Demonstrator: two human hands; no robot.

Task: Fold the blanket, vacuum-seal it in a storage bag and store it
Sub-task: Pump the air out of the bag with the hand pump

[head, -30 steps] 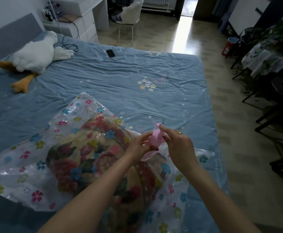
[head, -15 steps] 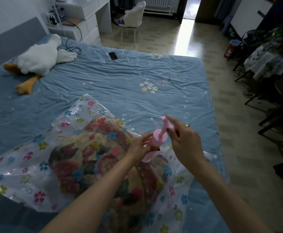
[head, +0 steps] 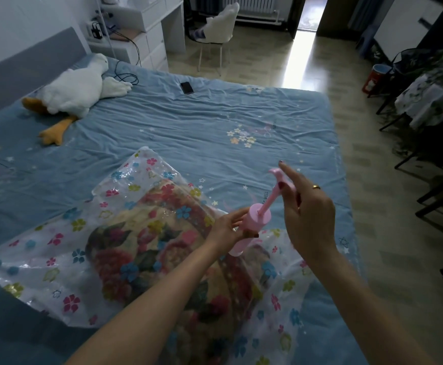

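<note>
A folded floral blanket (head: 149,248) lies inside a clear storage bag (head: 57,259) printed with small flowers, on the blue bed (head: 188,133). A pink hand pump (head: 254,219) stands tilted on the bag near its right side. My left hand (head: 228,227) grips the pump's cylinder. My right hand (head: 304,214) holds the pump's pink handle (head: 277,175), and the rod is drawn out of the cylinder. The valve under the pump is hidden.
A white plush goose (head: 75,93) lies at the bed's far left and a phone (head: 186,87) near the far edge. A white desk (head: 146,30) and chair (head: 220,25) stand beyond. Dark chairs and a covered table (head: 431,101) line the right side.
My right hand has pulled the pump handle up and away from the cylinder, so the rod now shows. My left hand stays on the cylinder.
</note>
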